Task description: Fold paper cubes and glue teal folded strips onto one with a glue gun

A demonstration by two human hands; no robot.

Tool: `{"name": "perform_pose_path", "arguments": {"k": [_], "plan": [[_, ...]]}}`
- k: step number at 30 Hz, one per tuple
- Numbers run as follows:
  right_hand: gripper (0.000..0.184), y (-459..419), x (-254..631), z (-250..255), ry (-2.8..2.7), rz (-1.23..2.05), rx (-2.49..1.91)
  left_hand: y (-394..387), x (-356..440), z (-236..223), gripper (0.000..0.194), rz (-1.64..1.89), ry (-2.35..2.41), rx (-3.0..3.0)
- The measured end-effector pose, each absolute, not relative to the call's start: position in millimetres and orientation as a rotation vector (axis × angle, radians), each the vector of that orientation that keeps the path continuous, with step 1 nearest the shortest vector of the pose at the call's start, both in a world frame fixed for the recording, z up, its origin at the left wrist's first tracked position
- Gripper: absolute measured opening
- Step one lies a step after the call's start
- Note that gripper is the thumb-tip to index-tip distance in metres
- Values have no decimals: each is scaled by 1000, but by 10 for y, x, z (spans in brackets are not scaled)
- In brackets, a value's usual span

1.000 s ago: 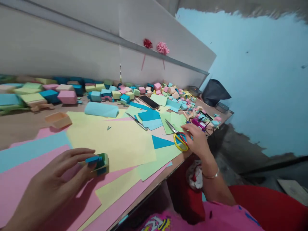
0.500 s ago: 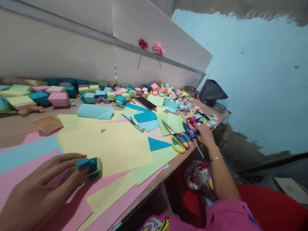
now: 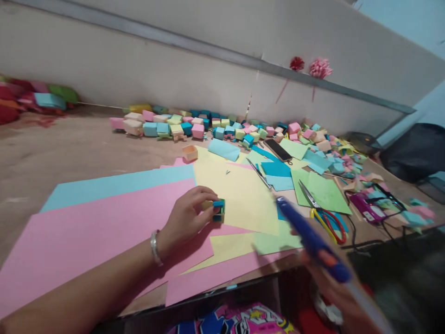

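My left hand (image 3: 193, 215) rests over the sheets and pinches a small folded paper piece (image 3: 219, 210) in blue, green and pale yellow between thumb and fingers. At the table's front edge, my right hand (image 3: 323, 278) is wrapped around a blue hot glue gun (image 3: 311, 236) with an orange trigger. The gun's nozzle points up and left, above the yellow sheet (image 3: 246, 199). Motion smears the gun and the right hand. Scissors (image 3: 325, 215) with one yellow and one red handle lie just beyond the gun.
Pink sheets (image 3: 114, 222) and a blue sheet (image 3: 121, 183) cover the left. A small orange paper box (image 3: 190, 153), a phone (image 3: 278, 150) and a pointed metal tool (image 3: 259, 173) lie behind. Many little paper boxes (image 3: 197, 130) line the wall. A purple device (image 3: 366, 207) with cords sits right.
My right hand has lifted the glue gun from the table's right end and brought it left toward the sheets. The left hand still pinches the paper piece. The view has turned left.
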State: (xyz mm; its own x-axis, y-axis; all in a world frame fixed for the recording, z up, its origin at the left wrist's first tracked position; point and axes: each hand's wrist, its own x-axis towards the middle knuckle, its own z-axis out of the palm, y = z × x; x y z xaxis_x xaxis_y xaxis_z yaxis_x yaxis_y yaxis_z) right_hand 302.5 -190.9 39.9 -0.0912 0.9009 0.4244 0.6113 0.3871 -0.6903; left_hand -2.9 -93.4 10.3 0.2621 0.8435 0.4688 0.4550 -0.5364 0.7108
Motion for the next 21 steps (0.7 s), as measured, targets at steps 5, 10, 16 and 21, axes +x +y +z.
{"name": "perform_pose_path", "arguments": {"k": [5,10,16,21], "plan": [[17,-1828,2512,257,-2105,544,-1170,-952,-16,98,9,1236,1180,2135],[25,-1889,2399,279,-2074,614,-1166,-932,-22,61,12,1321,1186,2202],[29,-1930,2314,228,-2013,597,-1189,-971,-5,87,12,1313,1197,2181],[17,-1917,2308,160,-2031,582,-1179,-979,1,101,13,1314,1169,2188]]}}
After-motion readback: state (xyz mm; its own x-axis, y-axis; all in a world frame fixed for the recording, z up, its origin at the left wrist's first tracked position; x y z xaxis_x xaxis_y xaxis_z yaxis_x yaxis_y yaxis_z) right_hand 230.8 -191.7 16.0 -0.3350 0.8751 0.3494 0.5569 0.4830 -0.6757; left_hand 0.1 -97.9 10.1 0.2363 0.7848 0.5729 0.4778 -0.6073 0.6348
